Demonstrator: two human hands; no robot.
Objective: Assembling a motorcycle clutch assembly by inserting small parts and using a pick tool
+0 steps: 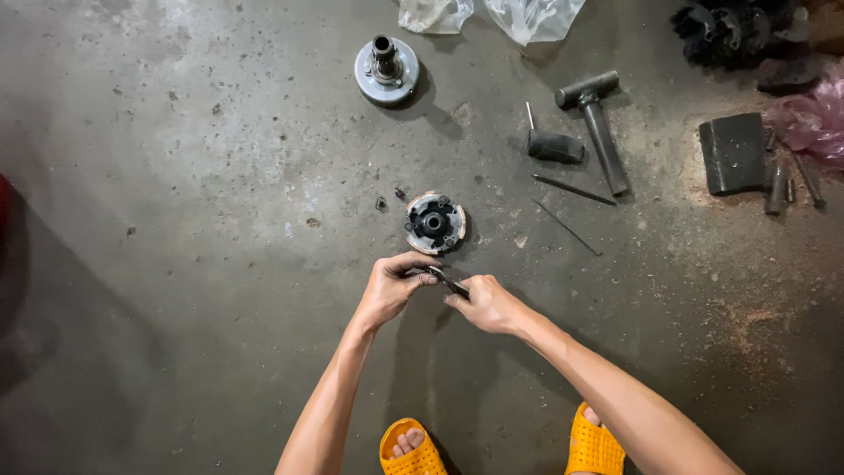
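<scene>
1. The left hand (389, 288) sits just left of the frame's centre, fingers curled and pinching the left end of a small dark tool (448, 281). It is closed on that tool, not loose.
2. The tool lies between the two hands, at the centre of the frame. Its long axis runs from upper left to lower right, with the higher end at the left hand's fingertips and the lower end at the right hand's thumb. What kind of tool it is I cannot tell; it is too small and partly covered.
3. The right hand (489, 304) is just right of centre and slightly lower, also closed, gripping the tool's right end. Both hands touch the tool, and neither is clearly the nearer.
4. The round clutch part (434, 222) lies flat on the floor (176, 220) just above the hands, apart from them, its dark hub facing up. Being round, it shows no long axis. It stands above the gap between the hands, a little closer to the left hand's fingertips.
5. Farther off, in the upper part of the frame: a metal drum (387, 70) with an upright shaft at upper centre, and a hammer (598, 123) at upper right, its handle running down and right.
</scene>
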